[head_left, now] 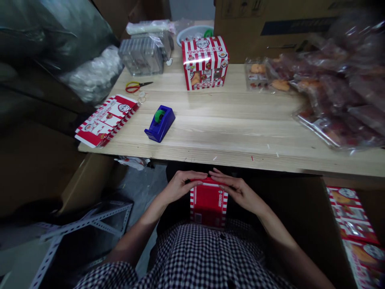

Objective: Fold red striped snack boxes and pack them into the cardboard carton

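A red cardboard box (207, 204) with red-and-white striped sides rests in my lap, below the table's front edge. My left hand (184, 185) grips its upper left corner, thumb on the near face and fingers over the top edge. On the upper right corner, my right hand (239, 188) holds it the same way. The fingertips of both hands nearly meet along the top. The far side of the box is hidden.
On the wooden table (228, 120) are a blue tape dispenser (161, 124), scissors (138, 86), flat striped cartons (106, 120), an assembled striped box (205, 62), clear plastic cases (141, 56) and bagged trays (325, 92). More printed boxes (351, 212) lie at the lower right.
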Demonstrator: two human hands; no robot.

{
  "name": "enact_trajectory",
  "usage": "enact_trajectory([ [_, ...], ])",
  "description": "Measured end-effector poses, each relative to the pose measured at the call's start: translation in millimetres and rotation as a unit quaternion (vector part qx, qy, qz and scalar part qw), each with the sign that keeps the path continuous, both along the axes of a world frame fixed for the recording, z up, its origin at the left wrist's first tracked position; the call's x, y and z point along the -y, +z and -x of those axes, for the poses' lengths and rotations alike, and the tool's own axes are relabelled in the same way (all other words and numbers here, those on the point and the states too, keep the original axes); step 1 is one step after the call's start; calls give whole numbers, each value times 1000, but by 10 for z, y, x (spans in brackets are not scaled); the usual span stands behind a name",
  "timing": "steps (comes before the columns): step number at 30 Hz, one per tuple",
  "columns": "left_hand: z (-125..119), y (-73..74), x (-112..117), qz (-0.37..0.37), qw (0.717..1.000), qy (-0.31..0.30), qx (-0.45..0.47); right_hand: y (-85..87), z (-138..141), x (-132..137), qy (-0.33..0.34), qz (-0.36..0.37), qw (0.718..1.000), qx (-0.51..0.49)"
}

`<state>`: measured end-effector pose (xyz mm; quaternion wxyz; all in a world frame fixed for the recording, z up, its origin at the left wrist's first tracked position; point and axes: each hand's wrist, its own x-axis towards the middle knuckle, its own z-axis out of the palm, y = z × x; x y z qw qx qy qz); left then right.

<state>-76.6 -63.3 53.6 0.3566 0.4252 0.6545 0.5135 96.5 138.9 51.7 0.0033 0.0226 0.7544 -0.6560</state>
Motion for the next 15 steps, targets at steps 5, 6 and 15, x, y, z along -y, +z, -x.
enact_trajectory([
  [5, -104, -47, -2, -15, 999, 39, 12, 18, -13, 123, -77, 43, 996, 23],
  [6, -135, -46, 3, -19, 999, 49, 6, 15, -4, 164, -101, 44, 994, 25],
  [15, 720, 338, 195, -3, 868, 437, -235, -170, 65, 224, -194, 42, 979, 55],
])
